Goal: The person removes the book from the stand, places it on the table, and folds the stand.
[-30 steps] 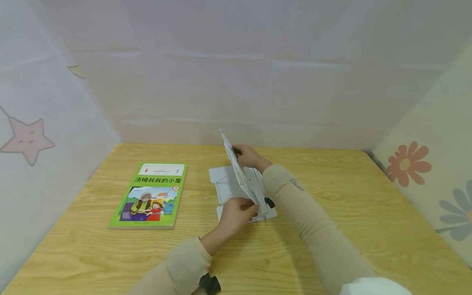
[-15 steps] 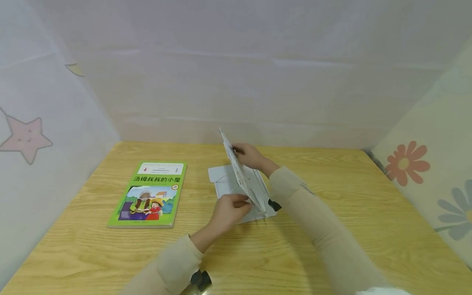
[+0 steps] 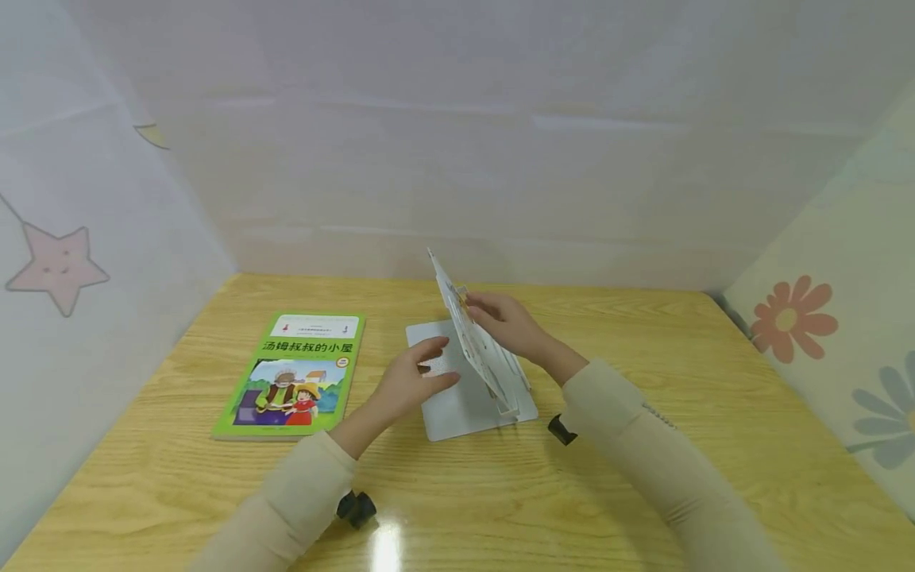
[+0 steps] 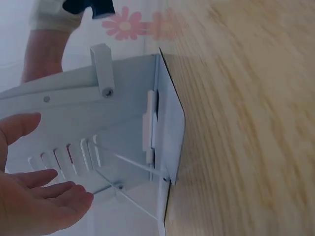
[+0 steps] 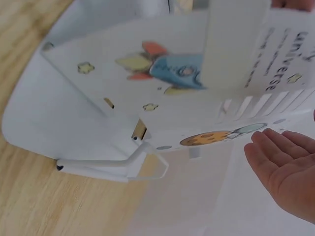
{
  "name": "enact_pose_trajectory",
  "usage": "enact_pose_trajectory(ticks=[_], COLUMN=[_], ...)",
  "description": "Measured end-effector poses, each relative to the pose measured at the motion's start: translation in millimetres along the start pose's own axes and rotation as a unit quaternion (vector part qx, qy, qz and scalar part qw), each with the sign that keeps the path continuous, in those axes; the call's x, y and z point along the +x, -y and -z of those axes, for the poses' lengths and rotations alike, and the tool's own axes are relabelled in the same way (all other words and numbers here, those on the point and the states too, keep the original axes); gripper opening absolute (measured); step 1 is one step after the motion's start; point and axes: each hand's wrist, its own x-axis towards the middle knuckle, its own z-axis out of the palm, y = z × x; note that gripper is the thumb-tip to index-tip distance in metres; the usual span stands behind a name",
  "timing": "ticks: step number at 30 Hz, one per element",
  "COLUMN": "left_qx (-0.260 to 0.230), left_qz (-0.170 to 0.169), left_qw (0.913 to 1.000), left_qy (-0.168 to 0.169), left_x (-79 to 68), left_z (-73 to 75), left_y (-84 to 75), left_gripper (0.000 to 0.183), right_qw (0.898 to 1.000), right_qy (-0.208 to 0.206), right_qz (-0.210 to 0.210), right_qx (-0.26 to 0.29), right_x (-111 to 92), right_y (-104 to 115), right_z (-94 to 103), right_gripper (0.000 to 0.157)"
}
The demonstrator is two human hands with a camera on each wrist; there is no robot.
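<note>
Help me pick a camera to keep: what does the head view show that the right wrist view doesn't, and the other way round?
Only the head view: the green book, the pink star on the left wall and the red flower on the right.

Only the right wrist view: a clear blue rocket and readable lettering, "universe", on the panel.

Both: the white stand, the right hand and the wooden table.

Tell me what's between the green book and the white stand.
In the head view, the left hand is partly between green book and white stand; beyond it, bare wooden table shows.
</note>
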Motion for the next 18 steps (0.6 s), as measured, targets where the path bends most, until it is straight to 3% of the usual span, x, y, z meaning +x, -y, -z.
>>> enact_pose_trajectory(ticks=[3,6,18], left_qx=[0.066,0.095,0.139], left_qz=[0.014,0.026,0.053], left_qw=[0.9976,0.9946,0.9873], left_qy=[0.015,0.032,0.054], left_x=[2.5,4.9,20.6], left_z=[7.5,12.4,20.3], left_y=[6.4,13.6,48.2], left_gripper=[0.075,0.088,0.09], right_qw=[1.0,1.0,0.999], right_qy=[-0.007,-0.011,-0.03], right_qz=[0.014,0.028,0.034], right_qx=[0.001,0.007,0.023], right_x=[-12.2,-23.3,-61.0], right_y=[7.6,11.7,30.1], right_z=[-1.7,-5.7,-22.0], right_gripper=[0.042,0.043,0.039])
